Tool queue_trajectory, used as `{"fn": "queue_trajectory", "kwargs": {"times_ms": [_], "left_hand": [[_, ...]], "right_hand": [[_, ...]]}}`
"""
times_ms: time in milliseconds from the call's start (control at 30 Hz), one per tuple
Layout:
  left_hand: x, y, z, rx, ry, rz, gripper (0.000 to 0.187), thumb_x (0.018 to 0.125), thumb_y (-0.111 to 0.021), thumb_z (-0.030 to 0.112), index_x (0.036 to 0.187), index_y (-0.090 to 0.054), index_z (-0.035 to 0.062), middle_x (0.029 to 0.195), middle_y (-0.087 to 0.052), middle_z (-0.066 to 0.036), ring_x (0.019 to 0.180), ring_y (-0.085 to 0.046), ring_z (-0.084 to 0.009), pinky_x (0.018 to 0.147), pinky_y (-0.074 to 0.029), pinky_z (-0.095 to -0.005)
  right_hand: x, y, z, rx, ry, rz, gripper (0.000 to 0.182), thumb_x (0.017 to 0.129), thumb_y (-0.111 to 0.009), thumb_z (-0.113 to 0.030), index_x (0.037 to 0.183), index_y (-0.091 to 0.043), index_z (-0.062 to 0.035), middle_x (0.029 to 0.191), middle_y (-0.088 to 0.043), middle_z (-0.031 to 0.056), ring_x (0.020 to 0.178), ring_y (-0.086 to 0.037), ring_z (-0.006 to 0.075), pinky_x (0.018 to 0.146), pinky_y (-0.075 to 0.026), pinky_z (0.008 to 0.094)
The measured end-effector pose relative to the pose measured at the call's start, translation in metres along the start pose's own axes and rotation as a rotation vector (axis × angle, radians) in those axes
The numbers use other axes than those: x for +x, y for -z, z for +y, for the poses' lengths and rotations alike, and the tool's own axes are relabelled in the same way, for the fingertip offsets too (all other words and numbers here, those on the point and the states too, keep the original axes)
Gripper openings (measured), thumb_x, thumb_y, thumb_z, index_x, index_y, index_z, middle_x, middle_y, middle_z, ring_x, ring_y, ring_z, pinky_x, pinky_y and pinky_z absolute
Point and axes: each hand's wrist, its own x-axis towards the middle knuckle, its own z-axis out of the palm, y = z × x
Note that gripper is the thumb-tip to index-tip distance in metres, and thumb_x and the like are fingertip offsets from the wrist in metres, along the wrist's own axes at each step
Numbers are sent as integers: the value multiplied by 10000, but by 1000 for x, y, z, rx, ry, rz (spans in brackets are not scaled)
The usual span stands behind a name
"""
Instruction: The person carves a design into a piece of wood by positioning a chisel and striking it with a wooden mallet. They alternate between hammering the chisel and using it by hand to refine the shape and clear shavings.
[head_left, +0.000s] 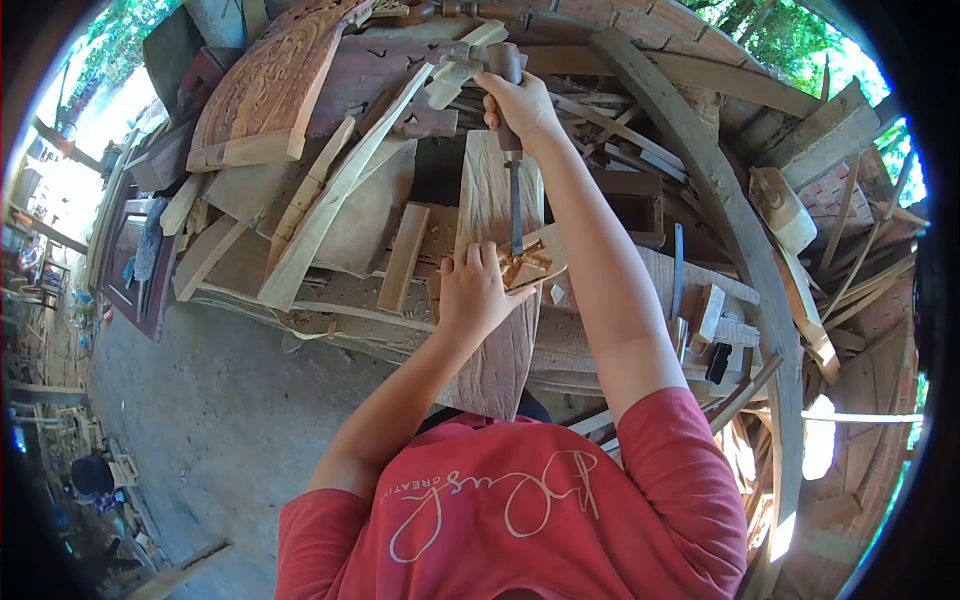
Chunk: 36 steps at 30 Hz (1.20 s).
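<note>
My right hand (522, 108) is closed round the dark handle of a chisel (516, 205), which stands nearly upright with its blade pointing down. The blade's tip meets a small carved piece of wood (541, 262) with reddish-brown cuts. My left hand (472, 292) grips that piece at its left side, with the fingers bent over it; the hand partly hides it. Beneath lies a long pale board (490, 355) that runs from the bench toward my body. Just left of the chisel handle is a light block-shaped wooden thing (455, 78), whose kind I cannot make out.
A carved wooden panel (268, 85) leans at the back left. Long offcuts (345, 190) and a short block (404, 258) lie on the cluttered bench. To the right are a thin blade-like tool (678, 270), a curved beam (735, 210) and a plastic container (783, 210).
</note>
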Motion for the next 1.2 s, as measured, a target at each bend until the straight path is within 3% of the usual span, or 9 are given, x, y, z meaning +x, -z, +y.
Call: {"fn": "queue_trajectory", "kwargs": {"times_ms": [267,367,533,700,833,1033,1200], "left_hand": [[1,3,0,-41,3,37,703,579,-702,555,964,-485,9,839,-560,-121,857,-538,-279,748,-411,-398],[0,3,0,-46,4,28,690,584,-697,558,953,-487,14,831,-559,-122,849,-539,-279,736,-411,-397],[1,4,0,-43,8,4,680,589,-684,574,932,-493,19,826,-558,-121,840,-536,-278,724,-408,-396],[3,5,0,-23,23,-70,734,602,-665,593,1002,-498,0,926,-559,-139,934,-529,-273,770,-400,-406],[4,7,0,-42,43,-109,764,607,-664,590,1050,-492,-8,980,-551,-142,976,-520,-271,789,-396,-404],[2,6,-1,-48,17,-71,785,602,-676,576,1084,-485,-14,982,-551,-139,959,-529,-270,787,-397,-398],[3,9,0,-47,18,-68,786,600,-679,573,1086,-488,-15,985,-550,-146,959,-532,-271,782,-403,-397]], "right_hand": [[4,-18,3,-180,-23,-49,256,754,-636,-222,773,-498,-8,561,-501,35,409,-444,97,393,-367,253],[3,-18,5,-141,-19,-77,254,760,-638,-226,748,-488,-22,555,-491,30,423,-450,96,407,-369,251],[-3,-23,-2,-16,-48,-320,258,778,-631,-220,682,-453,-61,530,-459,20,437,-442,105,435,-352,258],[-18,-10,-20,131,-109,-424,251,778,-625,-194,653,-454,-60,528,-466,24,416,-414,106,420,-327,255],[-40,6,-34,59,101,-86,226,778,-614,-193,681,-465,-55,514,-473,32,393,-424,124,412,-342,262],[-66,32,-49,137,126,11,170,771,-604,-156,746,-472,-52,505,-461,44,378,-417,138,407,-336,276],[-79,43,-56,205,273,98,158,771,-592,-131,794,-463,-43,508,-449,45,387,-418,145,414,-340,285]]}}
